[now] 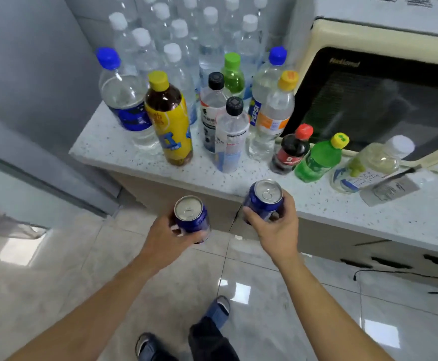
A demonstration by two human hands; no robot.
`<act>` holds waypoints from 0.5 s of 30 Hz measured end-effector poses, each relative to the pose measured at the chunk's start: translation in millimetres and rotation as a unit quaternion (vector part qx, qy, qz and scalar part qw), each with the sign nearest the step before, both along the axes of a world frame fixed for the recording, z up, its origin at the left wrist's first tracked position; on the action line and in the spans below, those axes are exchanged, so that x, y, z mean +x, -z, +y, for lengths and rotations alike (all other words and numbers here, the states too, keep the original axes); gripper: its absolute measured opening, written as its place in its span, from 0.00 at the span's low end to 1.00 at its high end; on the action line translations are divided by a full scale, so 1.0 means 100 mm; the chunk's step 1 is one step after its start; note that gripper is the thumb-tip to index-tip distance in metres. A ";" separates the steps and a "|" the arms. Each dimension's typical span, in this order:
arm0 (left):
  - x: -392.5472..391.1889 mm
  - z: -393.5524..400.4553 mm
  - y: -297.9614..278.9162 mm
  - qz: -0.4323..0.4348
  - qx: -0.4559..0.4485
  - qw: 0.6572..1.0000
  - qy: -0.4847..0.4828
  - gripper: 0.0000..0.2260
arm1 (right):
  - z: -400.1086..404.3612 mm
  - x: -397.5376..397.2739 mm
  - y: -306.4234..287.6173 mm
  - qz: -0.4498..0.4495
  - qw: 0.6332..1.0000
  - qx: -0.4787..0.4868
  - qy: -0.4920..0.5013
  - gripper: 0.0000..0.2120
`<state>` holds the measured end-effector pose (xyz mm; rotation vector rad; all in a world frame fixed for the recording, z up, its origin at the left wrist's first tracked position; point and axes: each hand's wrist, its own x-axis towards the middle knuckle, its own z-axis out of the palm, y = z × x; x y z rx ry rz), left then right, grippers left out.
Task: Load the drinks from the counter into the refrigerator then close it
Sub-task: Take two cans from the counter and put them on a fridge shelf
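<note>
My left hand (pixel 165 237) grips a blue can (pixel 193 217), held upright in front of the counter (pixel 124 149), off its edge. My right hand (pixel 277 227) grips a second blue can (pixel 264 199) at the counter's front edge. On the speckled white counter stand several drinks: a yellow-labelled tea bottle (pixel 171 121), a blue-capped bottle (pixel 125 100), two black-capped clear bottles (pixel 229 136), a Pepsi bottle (pixel 264 84), a small cola bottle (pixel 292 149) and a green soda bottle (pixel 318 158). The grey refrigerator (pixel 30 82) stands at the left; its door edge shows, its inside is hidden.
Several white-capped water bottles (pixel 178 43) crowd the back of the counter. A cream microwave (pixel 384 100) fills the right side, with a pale bottle (pixel 374 162) and papers (pixel 389 188) before it. Cabinet fronts sit under the counter. My feet stand on glossy floor tiles (pixel 56 269).
</note>
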<state>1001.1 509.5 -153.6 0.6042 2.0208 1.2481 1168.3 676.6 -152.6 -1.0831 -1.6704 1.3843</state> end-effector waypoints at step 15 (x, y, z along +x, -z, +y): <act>-0.43 -3.23 -0.40 0.007 0.034 0.965 -0.259 0.29 | -2.84 -1.30 -0.17 -0.011 0.968 -0.005 -0.249 0.32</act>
